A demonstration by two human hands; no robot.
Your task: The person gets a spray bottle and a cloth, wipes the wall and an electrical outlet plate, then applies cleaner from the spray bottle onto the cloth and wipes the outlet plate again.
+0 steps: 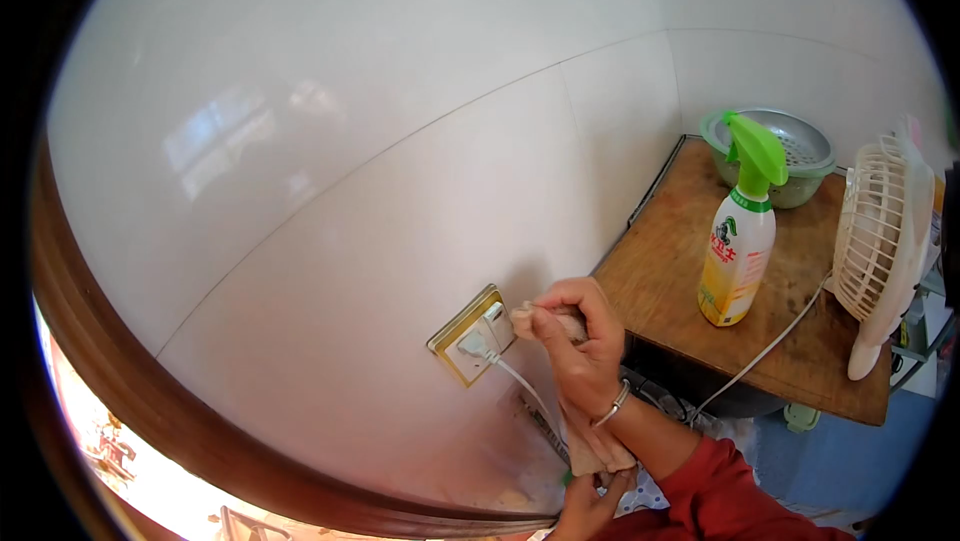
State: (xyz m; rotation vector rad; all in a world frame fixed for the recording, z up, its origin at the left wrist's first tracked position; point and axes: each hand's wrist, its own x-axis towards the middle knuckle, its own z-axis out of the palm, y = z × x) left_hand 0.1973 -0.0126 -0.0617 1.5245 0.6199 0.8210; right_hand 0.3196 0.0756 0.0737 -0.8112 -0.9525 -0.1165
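Note:
Close to the wall socket (473,335), my right hand (585,346) is closed on a beige cloth (598,449), with a bunched end of it poking out by the thumb. The cloth hangs down behind my right wrist, which wears a bracelet. Lower down, at the bottom edge of the view, my left hand (590,507) pinches the cloth's lower part. A white plug (474,343) sits in the socket, and its cord runs down beside the cloth. The socket plate has a gold frame.
A wooden table (650,266) at the right bears a spray bottle (738,251), a green basin with a metal strainer (800,181) and a white fan (875,241) with a cord. A brown wooden frame (190,441) curves along the lower left.

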